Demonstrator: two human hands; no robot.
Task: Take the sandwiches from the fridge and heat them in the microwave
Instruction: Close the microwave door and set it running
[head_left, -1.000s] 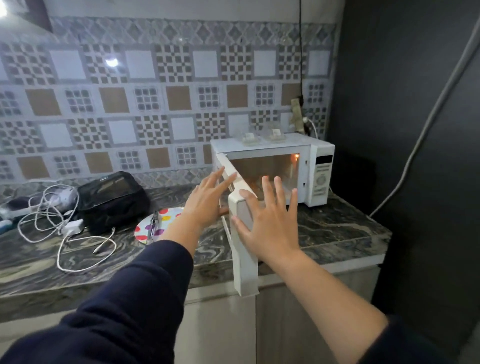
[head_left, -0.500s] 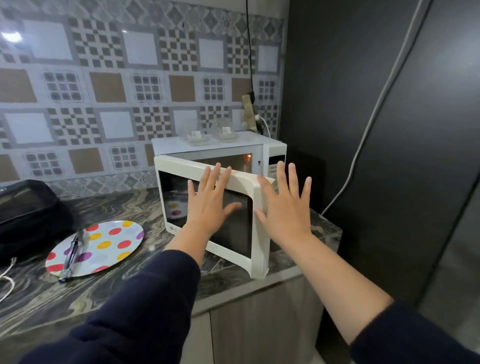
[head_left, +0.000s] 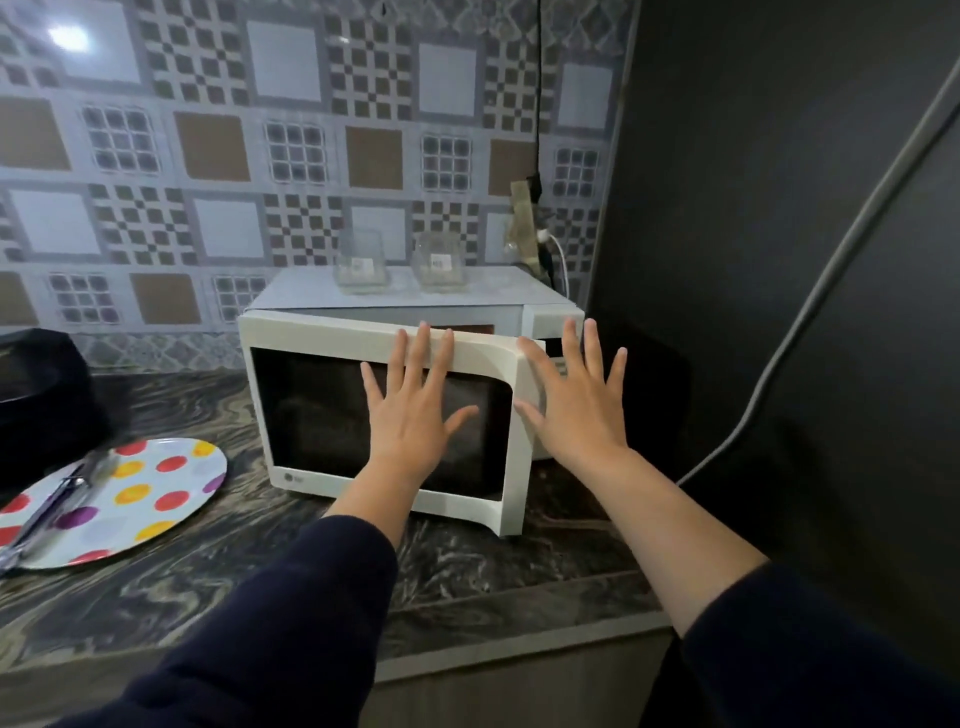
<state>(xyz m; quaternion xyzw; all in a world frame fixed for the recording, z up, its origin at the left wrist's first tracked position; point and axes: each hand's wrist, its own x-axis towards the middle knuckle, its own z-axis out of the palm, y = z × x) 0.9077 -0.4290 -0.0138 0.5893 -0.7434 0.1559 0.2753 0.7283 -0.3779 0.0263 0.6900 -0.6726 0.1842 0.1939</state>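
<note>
A white microwave (head_left: 415, 296) stands on the marble counter against the tiled wall. Its door (head_left: 322, 415) with a dark window is nearly closed, a narrow gap left at the top right. My left hand (head_left: 410, 410) lies flat on the door's window with fingers straight. My right hand (head_left: 576, 405) is spread at the door's right edge, fingers straight, in front of the control panel. No sandwiches are visible; the microwave's inside is hidden by the door.
Two clear glass jars (head_left: 363, 262) (head_left: 439, 260) stand on top of the microwave. A polka-dot plate (head_left: 140, 493) with metal tongs (head_left: 47, 514) lies on the counter (head_left: 260, 561) at left, beside a black bag (head_left: 36, 405). A dark wall with a grey cable (head_left: 810, 306) rises at right.
The microwave door has swung from wide open to nearly closed, pushed by both flat hands. The view has moved closer and to the right.
</note>
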